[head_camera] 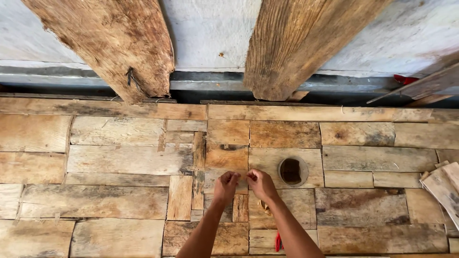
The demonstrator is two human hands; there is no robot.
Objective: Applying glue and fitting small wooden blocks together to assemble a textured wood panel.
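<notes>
Both hands meet over the middle of the surface, with the fingers curled inward and the fingertips pressed close together. The left hand (226, 185) and the right hand (260, 184) nearly touch each other, and they seem to pinch something very small between them, but it is too small to tell what it is. They rest on a narrow wooden piece (224, 177) that lies in a patchwork of flat boards (124, 160), all worn, pale brown and fitted edge to edge. Just right of the right hand there is a round hole (292, 171) in one board, dark inside. Under the right wrist a small yellowish thing (263, 207) lies on the wood, and I cannot tell its kind. Lower, beside the right forearm, a red object (278, 242) shows partly. At the far edge of the boards two thick rough planks (114, 43) lean up against a pale wall (210, 33), one on the left and one near the middle. At the right edge some loose thin wood pieces (444, 188) lie in a stack, and above them, well apart from the hands, a bit of another red thing (404, 79) shows beside a slanted strip.
</notes>
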